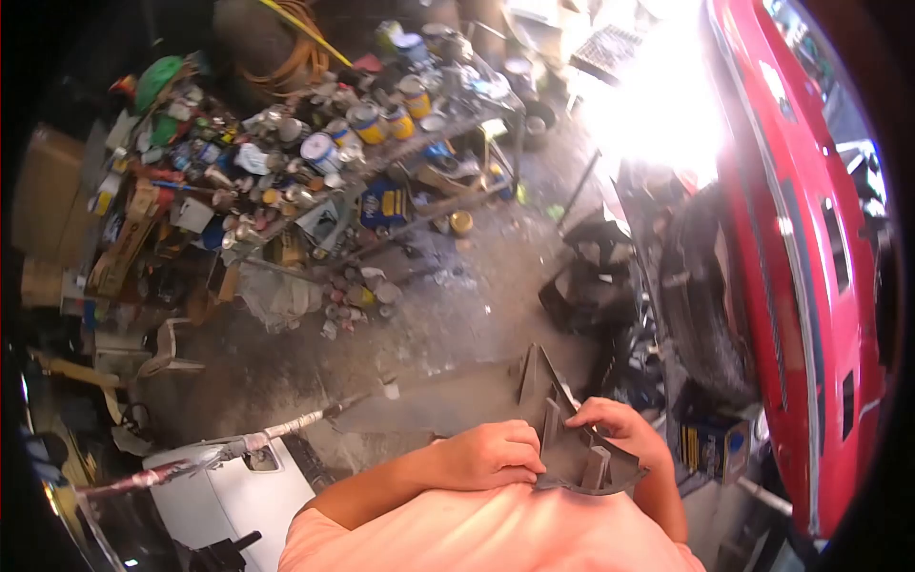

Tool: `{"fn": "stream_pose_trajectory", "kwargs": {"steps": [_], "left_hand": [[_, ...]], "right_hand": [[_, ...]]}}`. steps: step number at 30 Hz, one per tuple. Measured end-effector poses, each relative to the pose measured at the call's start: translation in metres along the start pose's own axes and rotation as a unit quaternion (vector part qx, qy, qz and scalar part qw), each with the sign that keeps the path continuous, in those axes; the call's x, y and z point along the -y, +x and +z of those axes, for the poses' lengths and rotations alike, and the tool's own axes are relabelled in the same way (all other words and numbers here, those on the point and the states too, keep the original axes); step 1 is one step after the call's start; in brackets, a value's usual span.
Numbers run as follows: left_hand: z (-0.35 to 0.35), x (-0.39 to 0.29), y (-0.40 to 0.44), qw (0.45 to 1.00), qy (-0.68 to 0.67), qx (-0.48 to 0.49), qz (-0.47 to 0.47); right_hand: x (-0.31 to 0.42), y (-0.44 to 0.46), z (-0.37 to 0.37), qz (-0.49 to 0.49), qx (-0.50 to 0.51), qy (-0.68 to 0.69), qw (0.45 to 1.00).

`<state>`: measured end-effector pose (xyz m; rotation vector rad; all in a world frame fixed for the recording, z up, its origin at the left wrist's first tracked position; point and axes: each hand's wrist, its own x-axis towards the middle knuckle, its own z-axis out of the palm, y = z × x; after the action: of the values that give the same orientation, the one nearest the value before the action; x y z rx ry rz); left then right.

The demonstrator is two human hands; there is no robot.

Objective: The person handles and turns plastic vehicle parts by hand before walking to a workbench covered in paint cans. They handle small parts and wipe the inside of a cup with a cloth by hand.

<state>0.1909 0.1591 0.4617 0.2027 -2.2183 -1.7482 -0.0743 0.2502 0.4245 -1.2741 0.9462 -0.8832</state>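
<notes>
Dark grey plastic part [568,463] held in front of the person's torso, just above the pink shirt [457,534], several upright ribs facing up. Right hand [621,431] on its right side: grip clamped on the part, thumb over the inner face. Left hand [494,456] at its left edge, fingers curled and touching; can't tell if that grip is pinching or just resting. Worktop [405,153] farther off, crowded with cans, some yellow and blue [367,123]. Red car body [777,248] on the right, blue box [713,446] low beside it. White panel [224,500] lower left, near the left forearm.
</notes>
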Motion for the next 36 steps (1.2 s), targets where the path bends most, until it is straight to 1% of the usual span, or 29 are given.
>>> {"fn": "stream_pose_trajectory", "kwargs": {"steps": [3, 4, 6, 7, 8, 9, 10, 11, 13, 14, 17, 19, 21, 23, 26, 28, 31, 36], "left_hand": [[-0.013, 0.006, -0.015, 0.999, -0.022, -0.035, -0.025], [-0.020, 0.010, -0.020, 0.996, -0.050, -0.058, -0.037], [-0.033, 0.017, -0.033, 0.987, -0.113, -0.097, -0.060], [-0.039, 0.019, -0.039, 0.971, -0.181, -0.133, -0.081], [-0.046, 0.022, -0.045, 0.949, -0.249, -0.165, -0.103], [-0.052, 0.026, -0.051, 0.920, -0.316, -0.193, -0.126], [-0.060, 0.032, -0.057, 0.929, -0.286, -0.211, -0.102], [-0.066, 0.034, -0.064, 0.901, -0.345, -0.240, -0.106], [-0.073, 0.045, -0.074, 0.841, -0.426, -0.324, -0.075], [-0.079, 0.044, -0.078, 0.836, -0.423, -0.344, -0.067], [-0.096, 0.045, -0.094, 0.818, -0.417, -0.393, -0.042], [-0.102, 0.051, -0.111, 0.804, -0.425, -0.416, -0.020], [-0.105, 0.050, -0.119, 0.805, -0.412, -0.427, -0.018], [-0.107, 0.043, -0.118, 0.800, -0.398, -0.448, -0.017], [-0.108, 0.053, -0.127, 0.796, -0.393, -0.459, -0.027], [-0.110, 0.047, -0.121, 0.788, -0.404, -0.465, -0.018], [-0.112, 0.052, -0.116, 0.776, -0.411, -0.479, -0.020], [-0.127, 0.062, -0.111, 0.772, -0.401, -0.493, -0.019]], "right_hand": [[-0.008, 0.019, 0.012, 0.018, -0.036, 0.053, 0.998], [-0.006, 0.029, 0.019, 0.036, -0.054, 0.149, 0.987], [0.003, 0.055, 0.030, 0.046, -0.087, 0.017, 0.995], [0.007, 0.068, 0.037, 0.053, -0.107, -0.046, 0.992], [0.006, 0.084, 0.043, 0.058, -0.119, 0.010, 0.991], [0.003, 0.099, 0.054, 0.116, -0.140, 0.134, 0.974], [-0.008, 0.117, 0.058, 0.082, -0.138, 0.152, 0.975], [-0.014, 0.135, 0.063, 0.046, -0.136, 0.172, 0.975], [-0.005, 0.170, 0.075, 0.042, -0.128, 0.139, 0.981], [-0.001, 0.187, 0.082, 0.038, -0.123, 0.123, 0.984], [0.009, 0.221, 0.102, 0.041, -0.117, 0.146, 0.981], [0.016, 0.234, 0.109, 0.035, -0.106, 0.117, 0.987], [0.024, 0.241, 0.117, 0.046, -0.100, 0.085, 0.990], [0.023, 0.247, 0.122, 0.050, -0.092, 0.087, 0.991], [0.012, 0.256, 0.126, 0.064, -0.082, 0.099, 0.990], [0.004, 0.259, 0.126, 0.070, -0.079, 0.116, 0.988], [0.000, 0.259, 0.123, 0.062, -0.097, 0.107, 0.988], [-0.026, 0.259, 0.113, 0.092, -0.169, 0.180, 0.965]]}}
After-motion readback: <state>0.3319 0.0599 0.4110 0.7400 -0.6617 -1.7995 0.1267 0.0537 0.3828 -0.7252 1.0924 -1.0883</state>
